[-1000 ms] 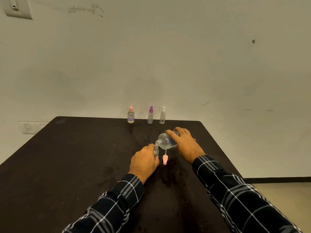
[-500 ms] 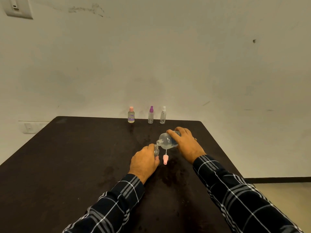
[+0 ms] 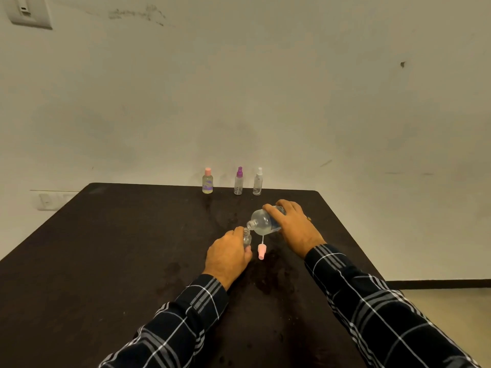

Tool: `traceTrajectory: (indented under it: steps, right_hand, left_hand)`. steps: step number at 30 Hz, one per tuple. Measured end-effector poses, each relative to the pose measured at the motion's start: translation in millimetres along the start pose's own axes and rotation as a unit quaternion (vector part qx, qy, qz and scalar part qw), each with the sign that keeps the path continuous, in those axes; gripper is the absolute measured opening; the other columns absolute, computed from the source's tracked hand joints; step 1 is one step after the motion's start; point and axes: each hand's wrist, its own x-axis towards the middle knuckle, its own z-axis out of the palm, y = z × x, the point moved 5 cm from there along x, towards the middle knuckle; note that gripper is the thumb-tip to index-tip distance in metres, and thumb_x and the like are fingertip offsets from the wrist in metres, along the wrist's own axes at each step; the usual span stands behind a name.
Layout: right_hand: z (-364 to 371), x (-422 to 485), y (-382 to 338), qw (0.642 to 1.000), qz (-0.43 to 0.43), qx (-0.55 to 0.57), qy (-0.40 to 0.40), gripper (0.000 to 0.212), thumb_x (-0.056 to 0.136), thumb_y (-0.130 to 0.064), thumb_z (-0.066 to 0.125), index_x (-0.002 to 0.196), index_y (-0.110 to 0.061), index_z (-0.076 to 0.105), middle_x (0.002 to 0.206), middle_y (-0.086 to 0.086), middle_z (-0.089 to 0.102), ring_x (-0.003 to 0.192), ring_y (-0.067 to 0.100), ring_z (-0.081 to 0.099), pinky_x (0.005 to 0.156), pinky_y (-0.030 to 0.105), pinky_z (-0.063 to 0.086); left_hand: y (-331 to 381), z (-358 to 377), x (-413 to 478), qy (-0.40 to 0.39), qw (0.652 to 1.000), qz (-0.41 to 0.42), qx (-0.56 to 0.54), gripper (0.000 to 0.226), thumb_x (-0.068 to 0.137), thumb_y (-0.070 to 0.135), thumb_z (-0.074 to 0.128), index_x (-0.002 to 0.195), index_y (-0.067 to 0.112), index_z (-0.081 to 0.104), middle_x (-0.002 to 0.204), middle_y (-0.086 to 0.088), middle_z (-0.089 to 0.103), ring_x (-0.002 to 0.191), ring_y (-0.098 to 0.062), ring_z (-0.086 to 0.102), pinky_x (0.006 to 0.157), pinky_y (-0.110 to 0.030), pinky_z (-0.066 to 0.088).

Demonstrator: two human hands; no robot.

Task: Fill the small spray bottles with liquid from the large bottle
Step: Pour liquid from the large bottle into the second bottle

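On the dark brown tabletop (image 3: pixel 111 261), the left hand (image 3: pixel 228 257) is wrapped around a small uncapped clear spray bottle (image 3: pixel 247 237). The right hand (image 3: pixel 295 229) grips a large clear plastic bottle (image 3: pixel 261 221), tilted with its mouth at the small bottle's neck. A pink spray cap (image 3: pixel 261 251) lies just beside them. Three capped bottles stand at the far edge.

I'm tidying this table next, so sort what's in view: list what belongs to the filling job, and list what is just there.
In the job:
large bottle, tipped in the right hand
small open bottle in the left hand
pink spray top
purple-topped bottle
white-topped bottle

Just there:
pink-capped bottle
wall switch
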Motion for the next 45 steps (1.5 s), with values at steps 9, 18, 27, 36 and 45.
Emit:
traceTrajectory:
  steps: [9, 18, 27, 36, 45]
  right_hand:
    - [-0.4, 3.2, -0.5, 1.000, -0.002, -0.023, 0.004, 0.082, 0.086, -0.017, 0.078, 0.147, -0.038, 0.027, 0.152, 0.010, 0.033, 0.142, 0.034, 0.028, 0.108, 0.055, 0.044]
    - [-3.4, 3.5, -1.2, 0.999, -0.011, -0.032, 0.010, 0.078, 0.089, -0.015, 0.073, 0.150, -0.035, 0.028, 0.154, 0.011, 0.031, 0.144, 0.034, 0.025, 0.111, 0.055, 0.041]
    - [-5.2, 3.0, -1.5, 0.999, -0.011, -0.034, 0.010, 0.078, 0.089, -0.016, 0.073, 0.150, -0.035, 0.028, 0.154, 0.012, 0.030, 0.144, 0.034, 0.025, 0.110, 0.055, 0.041]
    - [-5.1, 3.8, -1.8, 0.999, -0.011, -0.041, 0.000, 0.079, 0.089, -0.018, 0.074, 0.150, -0.035, 0.027, 0.155, 0.012, 0.029, 0.145, 0.035, 0.024, 0.111, 0.055, 0.040]
    - [-3.2, 3.1, -0.9, 1.000, 0.000, -0.028, -0.004, 0.083, 0.088, -0.016, 0.075, 0.149, -0.038, 0.024, 0.155, 0.011, 0.028, 0.145, 0.034, 0.023, 0.111, 0.054, 0.041]
  left_hand:
    - [0.0, -0.2, 0.2, -0.004, 1.000, -0.001, -0.007, 0.033, 0.098, 0.038, 0.055, 0.126, 0.022, 0.052, 0.116, -0.002, 0.063, 0.100, -0.024, 0.066, 0.079, -0.036, 0.053]
    - [0.0, 0.3, -0.3, 0.000, 1.000, -0.002, -0.004, 0.031, 0.098, 0.038, 0.055, 0.123, 0.021, 0.052, 0.113, -0.002, 0.063, 0.098, -0.026, 0.067, 0.076, -0.037, 0.051]
    - [-0.6, 1.2, 0.8, -0.001, 1.000, -0.002, 0.003, 0.036, 0.099, 0.038, 0.055, 0.130, 0.021, 0.050, 0.118, -0.002, 0.062, 0.103, -0.025, 0.066, 0.076, -0.034, 0.048]
    - [-0.6, 1.2, 0.8, -0.001, 1.000, 0.000, 0.006, 0.032, 0.098, 0.039, 0.055, 0.125, 0.021, 0.051, 0.115, -0.003, 0.063, 0.100, -0.026, 0.067, 0.077, -0.036, 0.051]
    - [-2.1, 3.1, 1.7, -0.001, 1.000, 0.002, -0.001, 0.036, 0.098, 0.039, 0.055, 0.130, 0.022, 0.050, 0.116, -0.002, 0.063, 0.101, -0.024, 0.066, 0.077, -0.035, 0.051]
